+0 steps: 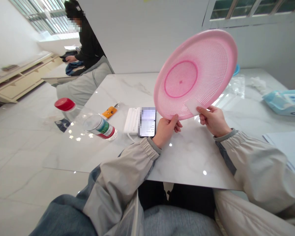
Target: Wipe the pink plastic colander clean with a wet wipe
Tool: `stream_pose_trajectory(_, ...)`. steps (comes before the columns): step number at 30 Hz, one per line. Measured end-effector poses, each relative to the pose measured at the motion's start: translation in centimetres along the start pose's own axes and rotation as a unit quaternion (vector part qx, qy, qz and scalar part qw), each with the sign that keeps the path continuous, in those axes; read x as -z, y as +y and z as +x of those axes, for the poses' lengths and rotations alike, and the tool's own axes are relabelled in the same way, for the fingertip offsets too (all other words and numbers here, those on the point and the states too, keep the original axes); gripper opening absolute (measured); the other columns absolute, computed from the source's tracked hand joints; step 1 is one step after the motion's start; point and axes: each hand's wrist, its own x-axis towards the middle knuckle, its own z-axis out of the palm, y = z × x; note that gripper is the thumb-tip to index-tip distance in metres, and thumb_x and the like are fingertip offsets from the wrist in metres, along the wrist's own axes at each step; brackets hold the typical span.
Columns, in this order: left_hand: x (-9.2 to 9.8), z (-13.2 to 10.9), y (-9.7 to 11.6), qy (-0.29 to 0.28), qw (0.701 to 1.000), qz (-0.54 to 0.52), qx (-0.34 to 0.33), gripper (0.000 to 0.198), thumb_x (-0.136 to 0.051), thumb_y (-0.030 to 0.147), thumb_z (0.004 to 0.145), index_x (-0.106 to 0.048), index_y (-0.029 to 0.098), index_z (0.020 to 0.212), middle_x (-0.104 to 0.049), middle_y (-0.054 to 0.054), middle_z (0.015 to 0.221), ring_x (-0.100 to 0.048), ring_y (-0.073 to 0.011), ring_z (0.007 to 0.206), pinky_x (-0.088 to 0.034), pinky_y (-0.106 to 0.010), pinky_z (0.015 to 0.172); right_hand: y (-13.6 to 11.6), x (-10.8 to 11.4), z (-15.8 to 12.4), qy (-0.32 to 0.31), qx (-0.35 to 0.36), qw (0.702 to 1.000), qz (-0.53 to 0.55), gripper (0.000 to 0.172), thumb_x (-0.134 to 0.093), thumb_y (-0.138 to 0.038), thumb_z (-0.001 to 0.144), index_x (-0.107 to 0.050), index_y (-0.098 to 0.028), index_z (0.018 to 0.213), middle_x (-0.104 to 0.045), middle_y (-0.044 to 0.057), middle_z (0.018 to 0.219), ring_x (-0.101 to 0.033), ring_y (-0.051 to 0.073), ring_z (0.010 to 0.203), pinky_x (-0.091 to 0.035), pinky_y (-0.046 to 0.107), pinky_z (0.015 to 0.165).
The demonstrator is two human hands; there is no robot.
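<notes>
A round pink mesh basket [206, 68] is held up and tilted above the white marbled table [186, 160]. My left hand [166, 130] grips its lower rim, thumb on the inner side and fingers behind. A small white piece, perhaps a folded wipe or tissue [191, 106], lies against the mesh near the lower right rim. My right hand [213, 120] pinches that white piece between thumb and fingers, close to the rim.
Left on the table are a clear bottle with a red cap [104, 128], an orange item [109, 112], a white box [132, 121] and a phone [147, 123]. A blue wipes pack [285, 102] and papers [288, 147] lie right. A person [88, 39] sits back left.
</notes>
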Motion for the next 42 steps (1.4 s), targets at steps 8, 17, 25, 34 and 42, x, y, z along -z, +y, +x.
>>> stream_pose_trajectory(8,0.0,0.1,0.0,0.012,1.000,0.017,-0.016,0.067,-0.063,0.072,0.103,-0.073,0.016,0.069,-0.069,-0.007,0.061,-0.064,-0.0143,0.057,-0.052,-0.029,0.061,-0.4,-0.7,-0.4,-0.045,-0.058,0.997,0.004,0.049,-0.099,-0.048,0.072,-0.059,-0.022,0.062,-0.051,-0.003,0.046,-0.038,0.007,0.040,-0.033,0.023,0.036)
stream_pose_trajectory(17,0.1,0.1,0.2,0.019,1.000,0.002,0.004,0.066,-0.065,0.071,0.102,-0.073,0.016,0.068,-0.070,-0.007,0.061,-0.064,-0.0139,0.056,-0.052,-0.029,0.060,0.4,0.0,-0.3,-0.058,-0.039,0.996,-0.061,0.044,-0.095,-0.054,0.080,-0.071,-0.019,0.067,-0.065,0.005,0.050,-0.053,0.013,0.040,-0.041,0.025,0.037)
stream_pose_trajectory(25,0.0,0.0,0.3,0.016,1.000,-0.013,0.009,0.065,-0.068,0.073,0.100,-0.073,0.015,0.069,-0.069,-0.007,0.060,-0.064,-0.0141,0.055,-0.051,-0.029,0.059,-0.1,-0.4,-0.8,-0.057,-0.063,0.994,-0.064,0.046,-0.096,-0.054,0.077,-0.069,-0.018,0.064,-0.065,0.007,0.050,-0.053,0.012,0.038,-0.042,0.024,0.036)
stream_pose_trajectory(34,-0.1,-0.2,0.3,-0.022,0.999,-0.020,0.015,0.065,-0.067,0.074,0.100,-0.075,0.015,0.073,-0.071,-0.007,0.063,-0.066,-0.0146,0.058,-0.055,-0.029,0.063,0.1,-1.0,-1.2,-0.081,-0.139,0.987,-0.005,0.040,-0.101,-0.046,0.076,-0.076,-0.015,0.082,-0.072,0.010,0.059,-0.062,0.016,0.044,-0.056,0.027,0.043)
stream_pose_trajectory(42,-0.2,-0.2,0.3,-0.033,0.999,-0.015,0.014,0.064,-0.067,0.072,0.100,-0.075,0.015,0.072,-0.071,-0.008,0.064,-0.066,-0.0151,0.058,-0.054,-0.030,0.063,-0.5,-1.2,-1.5,-0.136,-0.214,0.967,0.020,0.026,-0.090,-0.038,0.091,-0.079,-0.015,0.088,-0.080,0.012,0.071,-0.071,0.017,0.053,-0.064,0.027,0.054)
